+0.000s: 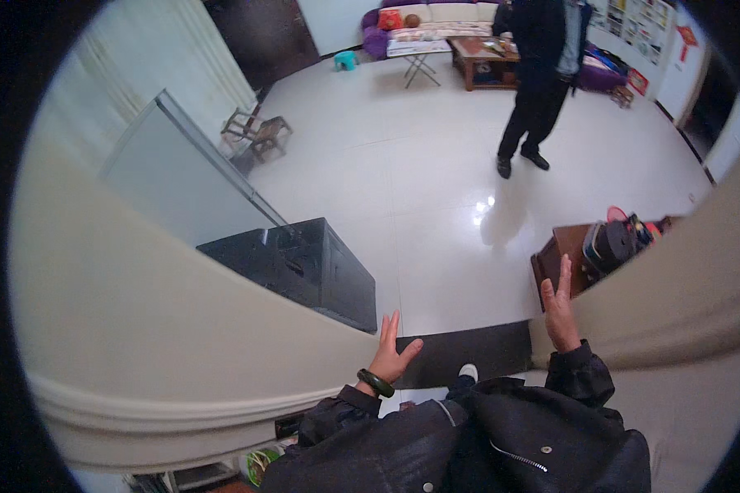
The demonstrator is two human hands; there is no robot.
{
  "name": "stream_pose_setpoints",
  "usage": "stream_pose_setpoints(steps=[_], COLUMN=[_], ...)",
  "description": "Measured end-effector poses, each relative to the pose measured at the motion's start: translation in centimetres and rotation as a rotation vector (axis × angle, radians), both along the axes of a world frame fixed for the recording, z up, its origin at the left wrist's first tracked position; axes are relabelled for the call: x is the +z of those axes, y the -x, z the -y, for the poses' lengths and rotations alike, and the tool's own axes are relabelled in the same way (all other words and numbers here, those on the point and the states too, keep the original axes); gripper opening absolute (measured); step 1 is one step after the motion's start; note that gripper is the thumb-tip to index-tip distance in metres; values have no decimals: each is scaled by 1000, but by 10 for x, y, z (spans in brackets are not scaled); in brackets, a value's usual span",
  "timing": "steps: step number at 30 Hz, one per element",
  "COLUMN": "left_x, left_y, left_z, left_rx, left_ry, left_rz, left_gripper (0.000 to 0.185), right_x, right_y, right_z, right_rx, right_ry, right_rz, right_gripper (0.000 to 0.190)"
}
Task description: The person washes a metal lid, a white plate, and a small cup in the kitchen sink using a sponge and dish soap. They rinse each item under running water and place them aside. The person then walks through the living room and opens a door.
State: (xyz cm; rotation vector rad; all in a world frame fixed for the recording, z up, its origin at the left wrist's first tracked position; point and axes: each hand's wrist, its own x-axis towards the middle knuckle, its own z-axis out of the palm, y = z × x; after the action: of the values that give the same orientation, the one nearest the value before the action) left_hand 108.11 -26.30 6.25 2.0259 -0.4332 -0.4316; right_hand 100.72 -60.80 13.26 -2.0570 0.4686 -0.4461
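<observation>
My left hand (394,354) is raised with spread fingers and holds nothing; a dark green bangle (375,382) circles its wrist. It is close to the beige curtain (191,308) on the left. My right hand (559,308), also empty, is held up with thumb and fingers apart, beside the beige curtain (666,302) on the right. Between and below the hands lie a dark threshold strip (468,348) and the toe of a white shoe (468,371). Both forearms wear black jacket sleeves.
A black cabinet (296,265) stands left, a brown wooden cabinet (549,259) right. Another person (539,80) in dark clothes stands on the tiled floor (431,185). Farther off are a folding table (418,49), a wooden coffee table (484,61), a turquoise stool (346,60) and a wooden chair (265,132).
</observation>
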Motion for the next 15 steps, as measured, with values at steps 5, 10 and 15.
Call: stream_pose_setpoints(steps=[5,10,15], left_x=[15,12,8], left_y=[-74,-169,-321], left_z=[48,78,117], left_rx=[147,216,202], left_ry=[-127,-200,-181], left_rz=[-58,-92,-39], left_gripper=[86,84,84], right_x=[2,-3,7], right_y=[-129,-231,-339], right_z=[40,53,102], right_rx=[220,338,249], right_ry=[-3,-124,-53], right_rz=[15,-43,-62], right_gripper=[76,75,70])
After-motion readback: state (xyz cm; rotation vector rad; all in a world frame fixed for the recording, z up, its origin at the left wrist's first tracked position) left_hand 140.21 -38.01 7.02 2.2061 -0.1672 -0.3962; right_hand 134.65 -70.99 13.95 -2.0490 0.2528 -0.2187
